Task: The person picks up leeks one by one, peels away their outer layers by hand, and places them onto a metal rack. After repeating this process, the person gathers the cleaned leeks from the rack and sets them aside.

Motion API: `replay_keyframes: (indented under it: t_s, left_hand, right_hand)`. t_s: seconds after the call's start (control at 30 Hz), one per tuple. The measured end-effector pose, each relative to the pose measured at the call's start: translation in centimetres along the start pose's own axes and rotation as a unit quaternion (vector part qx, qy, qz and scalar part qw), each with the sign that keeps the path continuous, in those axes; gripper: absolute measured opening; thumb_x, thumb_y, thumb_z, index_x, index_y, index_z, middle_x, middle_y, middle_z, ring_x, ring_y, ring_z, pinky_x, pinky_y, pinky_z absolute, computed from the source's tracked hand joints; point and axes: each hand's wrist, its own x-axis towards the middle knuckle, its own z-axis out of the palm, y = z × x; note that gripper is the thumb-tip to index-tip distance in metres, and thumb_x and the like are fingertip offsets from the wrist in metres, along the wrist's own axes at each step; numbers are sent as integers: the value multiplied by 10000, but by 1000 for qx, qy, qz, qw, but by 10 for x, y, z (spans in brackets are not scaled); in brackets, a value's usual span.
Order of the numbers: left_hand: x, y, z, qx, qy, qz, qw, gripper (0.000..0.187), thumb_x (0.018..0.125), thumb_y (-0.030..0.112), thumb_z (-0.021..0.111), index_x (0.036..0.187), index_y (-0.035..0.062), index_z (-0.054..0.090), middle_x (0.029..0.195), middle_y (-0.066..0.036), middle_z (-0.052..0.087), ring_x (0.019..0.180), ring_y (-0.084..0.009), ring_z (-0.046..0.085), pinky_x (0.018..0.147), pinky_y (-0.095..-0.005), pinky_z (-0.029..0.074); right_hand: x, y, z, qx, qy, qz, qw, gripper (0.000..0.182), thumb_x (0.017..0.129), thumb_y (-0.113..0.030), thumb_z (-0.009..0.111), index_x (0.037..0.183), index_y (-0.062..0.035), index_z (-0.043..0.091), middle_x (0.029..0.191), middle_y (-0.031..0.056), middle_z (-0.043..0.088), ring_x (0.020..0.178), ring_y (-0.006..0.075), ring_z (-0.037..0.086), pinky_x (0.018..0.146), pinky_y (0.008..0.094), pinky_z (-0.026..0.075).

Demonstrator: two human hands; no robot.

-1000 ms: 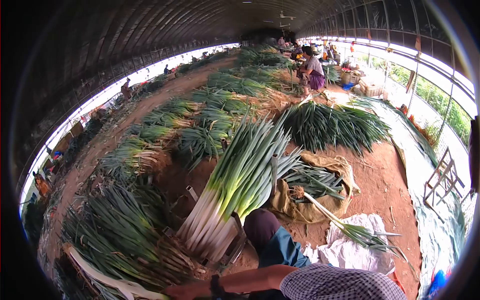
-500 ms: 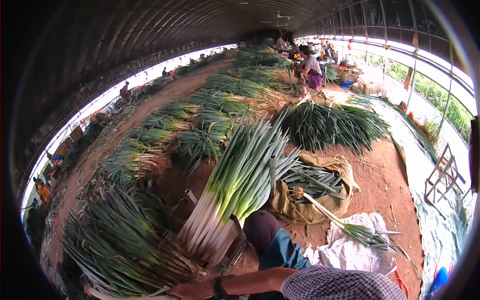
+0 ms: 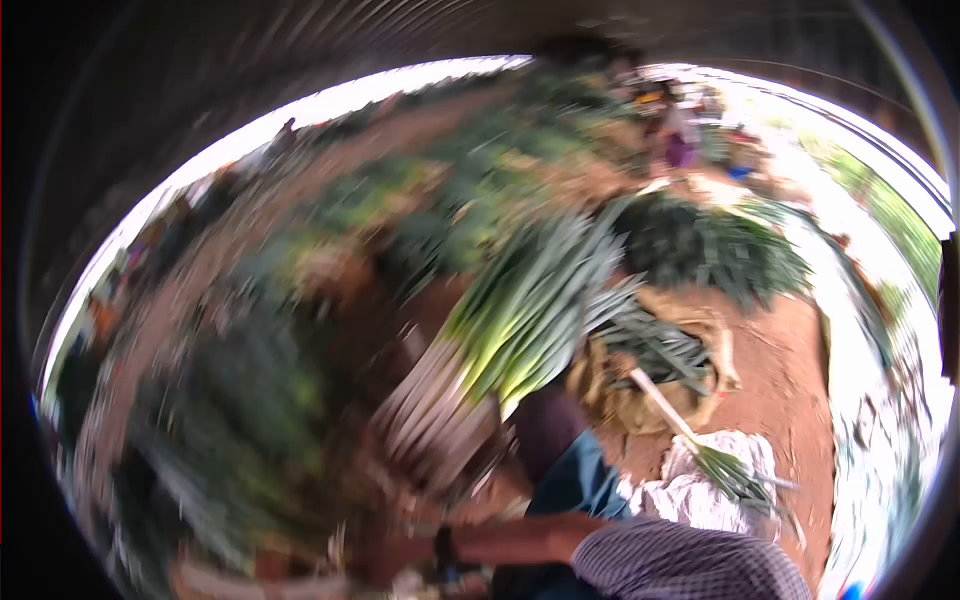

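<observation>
My right hand [image 3: 385,560] is at the bottom, left of centre, at the lower edge of a large heap of leeks [image 3: 230,410]. Motion blur hides its fingers and anything in them. Pale stems [image 3: 260,583] lie just left of it. Above my forearm, a thick bundle of leeks [image 3: 520,310] leans with its white ends down, on a stand mostly lost in blur. My knee [image 3: 548,425] is right of the bundle's base. My left hand does not show.
An open brown sack [image 3: 630,405] holds green leaves, with a single leek [image 3: 665,405] beside it. A white sack [image 3: 715,490] lies below. More leeks [image 3: 720,245] lie behind. A seated person [image 3: 675,140] is farther back. Pale sheeting [image 3: 870,430] runs along the right.
The view has shifted and blurred, moving the bundle, sacks and knee rightward in the picture. My right hand appears slightly higher and farther right, its fingers now smeared.
</observation>
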Motion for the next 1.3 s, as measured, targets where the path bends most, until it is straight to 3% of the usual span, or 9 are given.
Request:
replay_keyframes:
  t_s: [0.47, 0.5, 0.6, 0.7, 0.83, 1.0, 1.03, 1.17, 1.3]
  left_hand:
    - [8, 32, 22, -347, -158, -140, 914, 175, 1005, 159, 544, 942, 12, 615, 669, 11, 577, 573, -104, 540, 599, -264, 462]
    - [9, 48, 11, -21, -83, 193, 978, 171, 1025, 131, 521, 916, 10, 570, 700, -37, 574, 619, -133, 603, 638, -294, 527]
    - [29, 56, -5, -501, -24, -23, 865, 159, 998, 117, 558, 874, 19, 535, 721, -62, 582, 617, -179, 615, 647, -312, 541]
    - [67, 54, -58, 208, 180, 205, 939, 210, 959, 229, 606, 923, 32, 544, 827, -110, 628, 752, -243, 637, 725, -342, 543]
    - [115, 108, -134, -446, 131, 64, 883, 325, 1052, 311, 466, 980, 12, 571, 1043, -97, 649, 954, -233, 630, 852, -380, 507]
    - [78, 84, -114, 267, 86, -29, 959, 300, 1029, 323, 524, 1052, 42, 628, 781, -49, 649, 575, -117, 561, 494, -289, 490]
    - [62, 40, -86, 308, 142, 206, 918, 251, 1025, 293, 530, 1019, 73, 651, 652, 3, 603, 465, -72, 497, 343, -248, 362]
    - [-27, 4, 50, -28, -90, -138, 986, 521, 897, 360, 725, 1245, 1, 580, 1255, -204, 597, 1054, -314, 635, 897, -432, 531]
    - [-39, 35, 85, -154, -64, -80, 983, 267, 970, 186, 651, 1161, 3, 614, 960, -108, 708, 880, -171, 661, 755, -306, 523]
  right_hand:
    - [20, -129, 98, -457, 264, 138, 838, 340, 913, -244, 697, 1134, 7, 637, 845, 56, 663, 756, 132, 590, 690, 319, 502]
    - [15, -113, 82, -510, 273, 73, 813, 347, 907, -256, 702, 1133, -1, 639, 846, 96, 687, 743, 164, 617, 667, 345, 510]
    - [4, -106, 95, -588, 304, 61, 747, 372, 896, -245, 710, 1155, 13, 640, 949, 192, 711, 819, 271, 696, 706, 383, 542]
    - [-16, -81, 87, -593, 278, -1, 755, 414, 870, -213, 730, 1211, -1, 629, 1030, 216, 703, 885, 344, 699, 754, 400, 559]
    - [-35, -63, 84, -630, 271, -5, 728, 437, 851, -179, 735, 1229, 5, 615, 1035, 232, 690, 913, 369, 691, 775, 410, 558]
    - [-28, -57, 72, -559, 306, 39, 769, 369, 865, -190, 721, 1166, 5, 633, 946, 209, 691, 859, 331, 694, 751, 414, 546]
    - [-21, -47, 63, -478, 304, 0, 824, 377, 870, -192, 716, 1180, 2, 626, 945, 202, 696, 860, 321, 696, 752, 411, 545]
    - [-2, -73, 72, -452, 244, 22, 858, 431, 872, -171, 706, 1251, -6, 584, 971, 176, 708, 889, 279, 699, 770, 392, 543]
    - [7, -99, 100, -489, 197, 35, 849, 451, 894, -70, 684, 1302, 10, 511, 1075, 180, 682, 975, 236, 675, 821, 362, 539]
